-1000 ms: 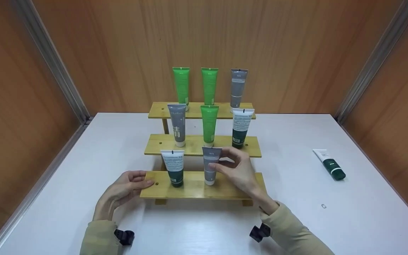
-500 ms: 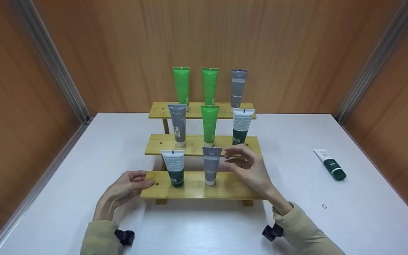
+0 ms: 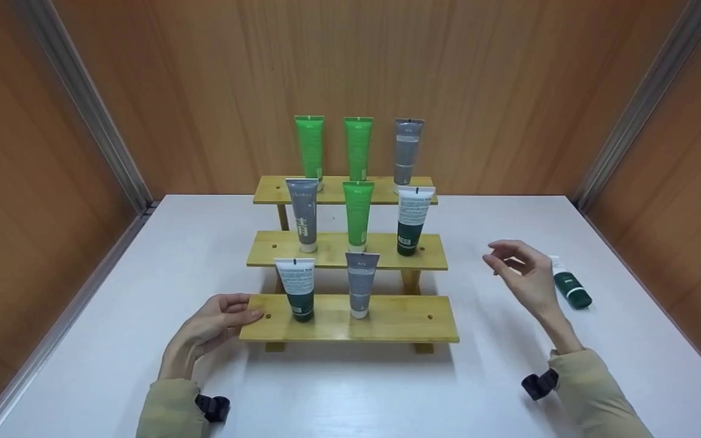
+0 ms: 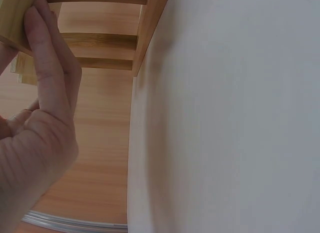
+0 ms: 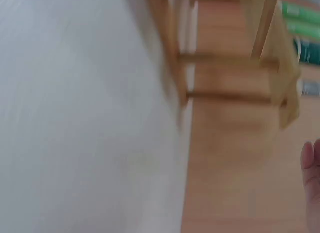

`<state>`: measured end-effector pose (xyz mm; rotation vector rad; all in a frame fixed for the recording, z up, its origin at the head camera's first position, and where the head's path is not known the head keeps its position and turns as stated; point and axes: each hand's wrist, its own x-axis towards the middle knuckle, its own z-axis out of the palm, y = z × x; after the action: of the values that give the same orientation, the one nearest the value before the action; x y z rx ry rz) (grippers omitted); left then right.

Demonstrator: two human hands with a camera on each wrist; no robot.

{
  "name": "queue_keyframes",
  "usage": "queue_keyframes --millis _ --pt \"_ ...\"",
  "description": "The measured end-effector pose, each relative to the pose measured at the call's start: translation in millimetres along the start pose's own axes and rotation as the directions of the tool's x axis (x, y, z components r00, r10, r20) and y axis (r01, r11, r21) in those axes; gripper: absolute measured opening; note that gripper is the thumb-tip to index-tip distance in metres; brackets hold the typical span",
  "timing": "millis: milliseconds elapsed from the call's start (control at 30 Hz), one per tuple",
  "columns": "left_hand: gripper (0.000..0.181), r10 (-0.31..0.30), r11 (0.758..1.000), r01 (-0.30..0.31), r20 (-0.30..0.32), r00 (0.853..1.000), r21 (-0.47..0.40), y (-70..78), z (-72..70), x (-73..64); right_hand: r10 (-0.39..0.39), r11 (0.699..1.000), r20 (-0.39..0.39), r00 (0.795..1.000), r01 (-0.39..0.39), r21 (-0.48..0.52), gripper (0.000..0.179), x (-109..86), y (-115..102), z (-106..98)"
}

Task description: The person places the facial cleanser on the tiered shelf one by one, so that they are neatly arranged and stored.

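Observation:
My left hand grips the left end of the lowest step of a three-tier bamboo rack, thumb on top. In the left wrist view its fingers lie against the board's edge. My right hand is in the air to the right of the rack, fingers loosely bent, holding nothing. Just beyond it a white and dark-green tube lies on the table, its white end partly hidden by the hand. On the lowest step stand a white and dark-green tube and a grey tube.
The middle step holds a grey tube, a green tube and a white and dark-green tube. Two green tubes and a grey tube stand on top. Wood-grain panels enclose the white table.
My right hand has let go of the grey tube on the lowest step and moved right, toward the lying tube. The grey tube stays upright. My left hand has kept its place.

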<state>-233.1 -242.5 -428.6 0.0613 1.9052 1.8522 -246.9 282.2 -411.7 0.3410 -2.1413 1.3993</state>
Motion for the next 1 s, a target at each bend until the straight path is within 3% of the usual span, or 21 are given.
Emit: queue_keyframes --millis 200,300,400,500,667,733,867,1000 --pt "0.075 0.005 1.0 -0.005 -0.007 1.0 -0.005 -0.9 0.1 -0.2 0.015 0.986 -0.033 0.999 -0.02 -0.165 0.028 1.6 38 -43" --pt "0.073 0.011 1.0 -0.011 -0.004 1.0 -0.012 -1.5 0.0 -0.5 0.032 0.97 -0.009 0.999 -0.033 -0.241 0.029 0.4 52 -63" --pt "0.073 0.012 1.0 -0.012 -0.008 1.0 -0.017 -1.7 0.2 -0.6 0.104 0.934 0.047 0.993 -0.081 -0.348 0.034 -1.6 62 -81" --pt "0.075 0.01 1.0 -0.01 -0.012 1.0 -0.015 -1.4 0.7 -0.5 0.229 0.883 0.114 0.967 -0.157 -0.442 0.042 -4.2 68 -96" --pt "0.077 0.0 1.0 0.0 -0.026 1.0 -0.013 -1.5 1.4 -0.7 0.411 0.822 0.189 0.892 -0.273 -0.5 0.054 -7.0 77 -110" --pt "0.077 -0.003 1.0 0.003 -0.028 1.0 -0.014 -1.7 1.3 -0.9 0.437 0.811 0.203 0.876 -0.286 -0.511 0.056 -7.9 79 -112" --pt "0.076 0.001 1.0 -0.002 -0.021 1.0 -0.02 -2.2 0.3 -0.6 0.451 0.8 0.223 0.864 -0.281 -0.531 0.056 -9.2 82 -115" --pt "0.073 0.007 1.0 -0.007 -0.014 1.0 -0.03 -2.8 -0.5 -0.3 0.497 0.776 0.241 0.834 -0.302 -0.553 0.059 -9.5 84 -117"
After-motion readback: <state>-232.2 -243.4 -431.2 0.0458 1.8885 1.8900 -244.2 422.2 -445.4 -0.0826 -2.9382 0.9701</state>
